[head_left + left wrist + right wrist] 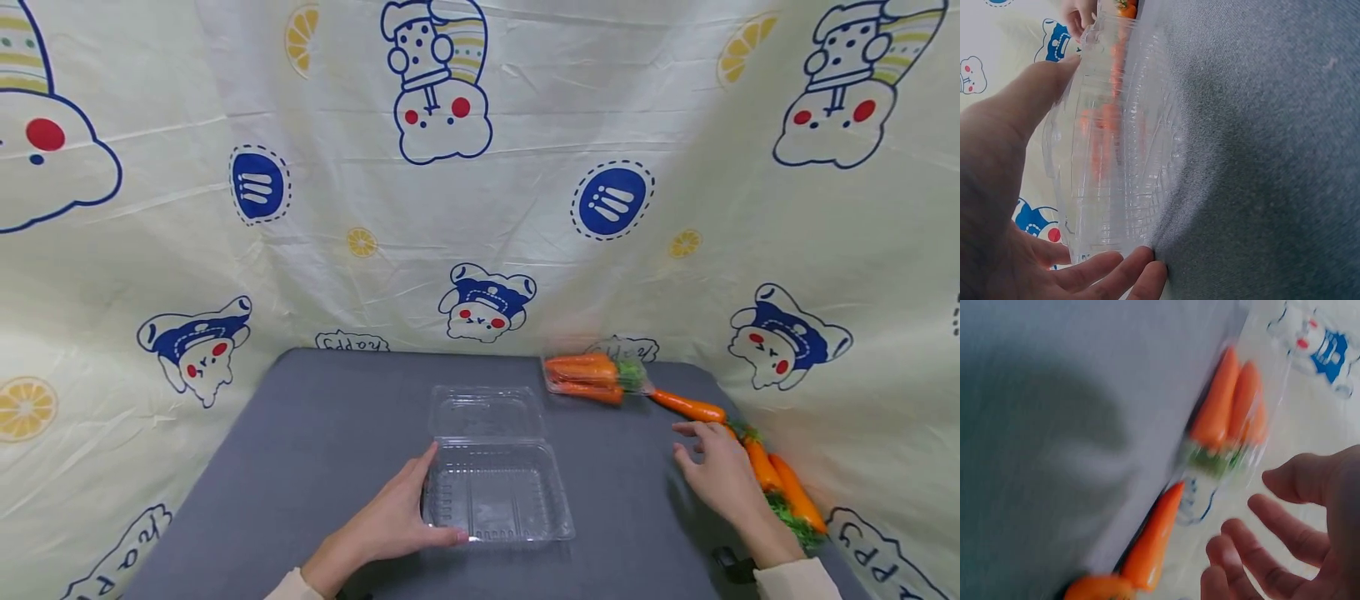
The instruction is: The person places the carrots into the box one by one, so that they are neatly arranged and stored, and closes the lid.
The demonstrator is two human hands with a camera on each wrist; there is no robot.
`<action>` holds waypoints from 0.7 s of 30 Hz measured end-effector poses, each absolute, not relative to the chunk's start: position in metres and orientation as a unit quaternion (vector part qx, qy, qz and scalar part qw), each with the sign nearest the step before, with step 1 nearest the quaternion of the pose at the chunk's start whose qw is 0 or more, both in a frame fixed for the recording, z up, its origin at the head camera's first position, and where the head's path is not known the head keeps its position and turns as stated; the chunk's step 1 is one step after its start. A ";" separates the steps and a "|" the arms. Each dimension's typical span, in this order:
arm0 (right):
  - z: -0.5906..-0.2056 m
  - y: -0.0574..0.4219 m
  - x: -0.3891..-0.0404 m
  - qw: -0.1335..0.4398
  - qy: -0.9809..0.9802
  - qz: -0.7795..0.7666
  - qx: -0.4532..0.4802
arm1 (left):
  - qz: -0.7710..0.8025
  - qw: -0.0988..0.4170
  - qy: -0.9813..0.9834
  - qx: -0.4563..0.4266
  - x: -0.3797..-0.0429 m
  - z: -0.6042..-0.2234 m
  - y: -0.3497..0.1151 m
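A clear plastic clamshell container [498, 492] lies with its lid [487, 412] folded back on the grey table. My left hand [397, 512] grips its left side, thumb at the near edge; in the left wrist view the thumb [1054, 78] and fingertips [1141, 256] span the box wall. My right hand [720, 471] hovers with loosely bent fingers, holding nothing, beside a row of carrots along the right edge. The farthest loose carrot [686, 407] lies just beyond its fingertips; another carrot [798, 493] with green tops is right of the wrist.
At the back right, a second clear box [551, 382] holds several carrots [1216, 403] with green tops. The grey table [315, 442] meets a patterned cloth [300, 250] hanging behind and at both sides. A small black object [731, 565] shows near the right wrist.
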State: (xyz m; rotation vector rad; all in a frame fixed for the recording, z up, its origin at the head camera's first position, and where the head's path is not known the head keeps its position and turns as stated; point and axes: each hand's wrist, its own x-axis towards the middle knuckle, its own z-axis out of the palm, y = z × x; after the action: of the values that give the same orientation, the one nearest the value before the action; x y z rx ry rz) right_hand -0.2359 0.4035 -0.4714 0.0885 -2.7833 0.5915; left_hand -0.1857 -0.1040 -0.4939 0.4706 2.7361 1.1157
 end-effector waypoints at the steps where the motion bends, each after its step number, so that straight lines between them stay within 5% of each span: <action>1: -0.472 0.411 -0.237 0.155 -0.968 0.197 0.021 | 0.371 0.072 0.912 0.158 -0.186 -0.494 -0.104; 21: -0.493 0.470 -0.242 0.090 -0.978 0.146 -0.117 | 0.382 0.076 0.907 0.160 -0.188 -0.497 -0.105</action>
State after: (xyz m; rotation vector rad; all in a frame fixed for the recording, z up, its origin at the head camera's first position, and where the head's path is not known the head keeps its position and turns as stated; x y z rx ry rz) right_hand -0.2425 0.4700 -0.4926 -0.3475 -2.9096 0.4346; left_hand -0.1883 -0.1045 -0.4970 0.4786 2.7202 1.1453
